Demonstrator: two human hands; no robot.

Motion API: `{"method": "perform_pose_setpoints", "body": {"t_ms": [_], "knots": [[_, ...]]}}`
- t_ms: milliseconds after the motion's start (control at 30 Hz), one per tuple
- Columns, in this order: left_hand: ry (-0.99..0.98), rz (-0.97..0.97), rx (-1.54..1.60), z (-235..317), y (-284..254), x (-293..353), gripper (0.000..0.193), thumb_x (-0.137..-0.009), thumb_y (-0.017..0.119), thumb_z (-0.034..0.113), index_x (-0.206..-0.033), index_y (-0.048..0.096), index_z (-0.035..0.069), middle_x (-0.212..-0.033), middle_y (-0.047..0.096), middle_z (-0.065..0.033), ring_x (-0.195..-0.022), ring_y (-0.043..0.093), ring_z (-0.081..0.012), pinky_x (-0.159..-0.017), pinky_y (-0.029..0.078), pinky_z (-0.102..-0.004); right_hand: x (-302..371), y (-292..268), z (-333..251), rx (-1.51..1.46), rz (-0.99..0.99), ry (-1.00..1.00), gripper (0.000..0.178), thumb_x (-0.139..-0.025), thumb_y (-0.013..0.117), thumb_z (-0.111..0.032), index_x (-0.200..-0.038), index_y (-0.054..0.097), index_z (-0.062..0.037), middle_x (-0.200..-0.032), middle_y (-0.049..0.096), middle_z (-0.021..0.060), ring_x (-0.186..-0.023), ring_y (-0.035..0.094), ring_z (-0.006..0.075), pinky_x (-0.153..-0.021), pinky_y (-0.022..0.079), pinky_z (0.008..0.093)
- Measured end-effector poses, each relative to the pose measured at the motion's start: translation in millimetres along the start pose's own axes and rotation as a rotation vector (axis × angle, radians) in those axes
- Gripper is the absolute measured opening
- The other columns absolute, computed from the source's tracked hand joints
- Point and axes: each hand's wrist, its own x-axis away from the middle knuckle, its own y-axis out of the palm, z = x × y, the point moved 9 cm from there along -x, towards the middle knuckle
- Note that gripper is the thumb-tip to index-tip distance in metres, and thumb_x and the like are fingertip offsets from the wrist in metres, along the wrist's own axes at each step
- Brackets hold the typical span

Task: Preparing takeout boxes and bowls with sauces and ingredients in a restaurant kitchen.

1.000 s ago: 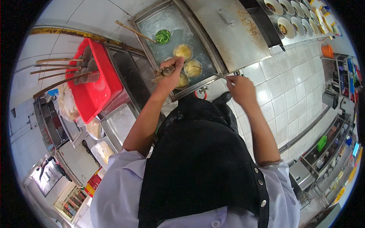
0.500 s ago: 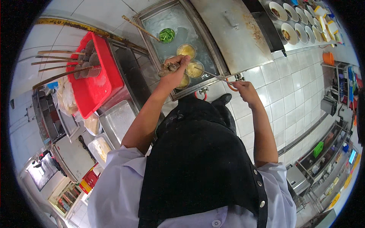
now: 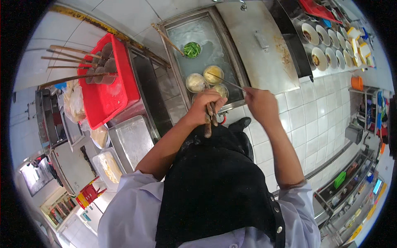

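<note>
In the hot-water tank (image 3: 244, 62) sit several round strainer baskets of pale yellow noodles, bunched at the near end. One noodle basket (image 3: 195, 82) is at the left, another (image 3: 213, 74) is farthest from me, and a third (image 3: 222, 90) is partly behind my fingers. My left hand (image 3: 209, 102) is closed around a bundle of worn wooden strainer handles (image 3: 208, 128), whose ends point toward my apron. My right hand (image 3: 262, 105) grips a long thin stick-like tool (image 3: 229, 82); its tip is in the far noodle basket. Farther back, a strainer of chopped greens (image 3: 192, 50) stands in the water.
A red plastic bin (image 3: 111, 95) with several long-handled strainers stands at the left. Below it are a metal tray (image 3: 130, 140) and a clear container (image 3: 108, 163). A steel lid (image 3: 260, 45) adjoins the tank. Several bowls (image 3: 318, 58) line the counter at far right.
My left hand has drawn the bundled handles nearer to my body, and the noodle baskets have shifted toward me with them. My right hand has moved closer to the tank, still holding the thin tool.
</note>
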Motion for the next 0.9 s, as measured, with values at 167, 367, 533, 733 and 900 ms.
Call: {"method": "perform_pose_setpoints", "body": {"t_ms": [167,367,533,733,900], "knots": [[0.071,0.021,0.04,9.4,3.6,-2.4,0.033,-0.096,0.071,0.003,-0.069,0.054,-0.004,-0.062,0.047,-0.0132,-0.061,0.049,-0.0293,-0.062,0.041,-0.0422,-17.3,28.5,-21.5,0.282,-0.056,-0.116,0.017,-0.094,0.066,-0.022,-0.091,0.08,-0.0138,-0.081,0.074,0.0203,-0.075,0.075,0.0396,-0.069,0.061,0.0486],[0.097,-0.005,0.058,18.6,3.2,1.2,0.038,-0.097,0.072,0.007,-0.067,0.049,-0.002,-0.061,0.044,-0.0125,-0.06,0.049,-0.0308,-0.064,0.039,-0.0435,-33.7,-7.2,-54.0,0.209,0.03,-0.15,0.021,-0.093,0.064,-0.022,-0.081,0.077,-0.0101,-0.081,0.075,0.0191,-0.077,0.076,0.0377,-0.07,0.062,0.0479],[0.087,-0.112,0.042,22.8,16.6,-8.3,0.043,-0.099,0.071,0.014,-0.066,0.048,-0.002,-0.062,0.043,-0.013,-0.061,0.049,-0.0321,-0.065,0.039,-0.0443,-58.7,26.9,-24.9,0.138,-0.012,-0.161,0.021,-0.094,0.064,-0.024,-0.096,0.081,-0.0116,-0.086,0.075,0.0208,-0.081,0.075,0.0404,-0.076,0.061,0.0489],[0.069,-0.136,0.026,23.3,19.3,-9.1,0.043,-0.099,0.071,0.015,-0.066,0.048,-0.002,-0.062,0.043,-0.0139,-0.061,0.048,-0.0335,-0.065,0.039,-0.0448,-50.1,-2.6,30.8,-0.114,-0.017,-0.031,0.027,-0.094,0.066,-0.028,-0.111,0.082,-0.0162,-0.09,0.075,0.0217,-0.083,0.074,0.0416,-0.078,0.059,0.0504],[0.076,-0.115,0.044,22.5,20.4,-11.8,0.042,-0.099,0.07,0.014,-0.067,0.048,-0.002,-0.062,0.045,-0.0142,-0.061,0.049,-0.0337,-0.065,0.039,-0.0452,-0.9,-36.1,-12.8,0.162,0.025,0.04,0.025,-0.097,0.064,-0.025,-0.116,0.081,-0.0201,-0.084,0.075,0.0194,-0.079,0.074,0.0404,-0.073,0.059,0.0502]]}}
